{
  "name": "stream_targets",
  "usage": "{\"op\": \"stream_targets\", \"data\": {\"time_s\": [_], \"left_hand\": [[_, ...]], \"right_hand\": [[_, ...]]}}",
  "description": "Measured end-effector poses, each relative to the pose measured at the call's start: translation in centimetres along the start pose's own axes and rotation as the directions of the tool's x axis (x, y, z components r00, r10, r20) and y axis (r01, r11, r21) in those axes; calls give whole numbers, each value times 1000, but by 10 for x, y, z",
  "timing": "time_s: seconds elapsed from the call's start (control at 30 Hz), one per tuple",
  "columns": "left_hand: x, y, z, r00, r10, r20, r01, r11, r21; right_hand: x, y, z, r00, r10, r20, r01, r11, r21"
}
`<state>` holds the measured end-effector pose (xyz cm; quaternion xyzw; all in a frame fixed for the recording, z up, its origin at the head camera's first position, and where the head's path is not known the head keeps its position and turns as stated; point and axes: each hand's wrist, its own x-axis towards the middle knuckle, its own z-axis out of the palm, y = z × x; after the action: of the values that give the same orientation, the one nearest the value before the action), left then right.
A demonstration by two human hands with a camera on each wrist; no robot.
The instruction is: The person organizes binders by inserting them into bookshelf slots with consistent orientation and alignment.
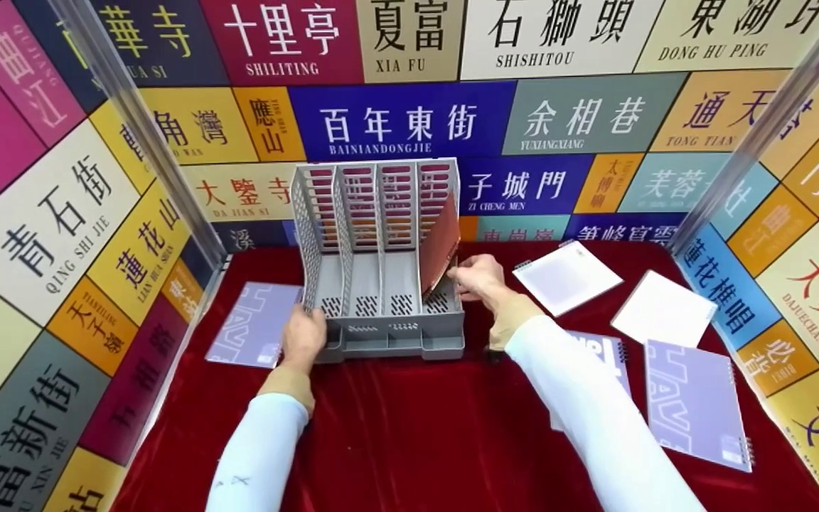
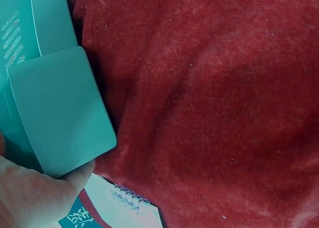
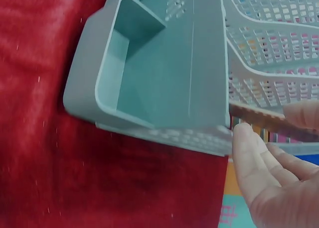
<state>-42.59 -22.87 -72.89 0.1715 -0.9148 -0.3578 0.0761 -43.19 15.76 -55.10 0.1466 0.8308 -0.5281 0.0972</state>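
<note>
A grey desktop file rack (image 1: 381, 334) with four upright compartments and lattice dividers stands at the back of the table. A reddish-brown notebook (image 1: 441, 238) leans in its rightmost compartment. My left hand (image 1: 303, 334) grips the rack's front left corner; in the left wrist view its fingers curl at the smooth end wall. At the right side, my right hand (image 1: 480, 276) holds the notebook's front edge by the rack's side wall. In the right wrist view the thumb lies over the notebook's edge, while the fingers (image 3: 249, 153) are beside the outer wall.
A lilac notebook (image 1: 253, 323) lies left of the rack. Several spiral notebooks lie at the right, including a white-covered one (image 1: 567, 277), a plain white one (image 1: 665, 309) and a lilac one (image 1: 697, 402). Red cloth (image 1: 409, 434) covers the table. Sign-printed panels (image 1: 402, 117) enclose it.
</note>
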Motion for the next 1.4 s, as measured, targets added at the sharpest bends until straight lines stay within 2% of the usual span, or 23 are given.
{"op": "stream_targets", "data": {"time_s": [0.07, 0.17, 0.2, 0.27, 0.37, 0.43, 0.5, 0.6, 0.67, 0.8, 1.0, 1.17, 1.4], "left_hand": [[1, -2, 1, 1000, 2, 13, -2, 1000, 6], [-3, 3, -3, 1000, -2, 22, 1, 1000, 9], [-6, 7, -7, 999, -7, 33, 7, 1000, 5], [-11, 12, -10, 1000, 1, 12, -1, 1000, 13], [-24, 27, -23, 999, -4, 32, 4, 1000, -10], [-30, 31, -27, 1000, 6, 1, -6, 1000, 4], [-34, 37, -33, 999, -7, 36, 7, 1000, -13], [-25, 27, -23, 1000, 2, 13, -2, 1000, -6], [-19, 22, -19, 1000, -9, 30, 9, 1000, -24], [-7, 10, -8, 1000, -9, 20, 9, 1000, -15], [-1, 2, -1, 1000, 6, -9, -6, 1000, 3], [4, -2, 1, 1000, 7, 18, -7, 1000, 5], [-2, 5, -6, 999, 8, 38, -8, 1000, 4]], "right_hand": [[1, 3, -5, 1000, 7, -10, -8, 999, -52], [1, 8, -12, 1000, 19, -14, -21, 993, -117], [1, 11, -15, 1000, 21, -15, -23, 991, -135], [1, 16, -21, 1000, 18, -15, -21, 984, -179], [1, 24, -30, 1000, 12, -19, -17, 968, -252], [1, 30, -36, 1000, 9, -23, -15, 952, -306], [1, 34, -42, 1000, 7, -23, -14, 937, -350], [0, 42, -50, 999, -2, -37, -14, 911, -413], [0, 47, -55, 999, -8, -43, -12, 891, -454], [0, 60, -61, 997, -24, -67, -15, 849, -528], [-1, 78, -69, 995, -46, -91, -16, 814, -581], [2, 87, -84, 995, -22, -102, -48, 775, -631], [1, 100, -112, 993, 32, -113, -102, 721, -685]]}}
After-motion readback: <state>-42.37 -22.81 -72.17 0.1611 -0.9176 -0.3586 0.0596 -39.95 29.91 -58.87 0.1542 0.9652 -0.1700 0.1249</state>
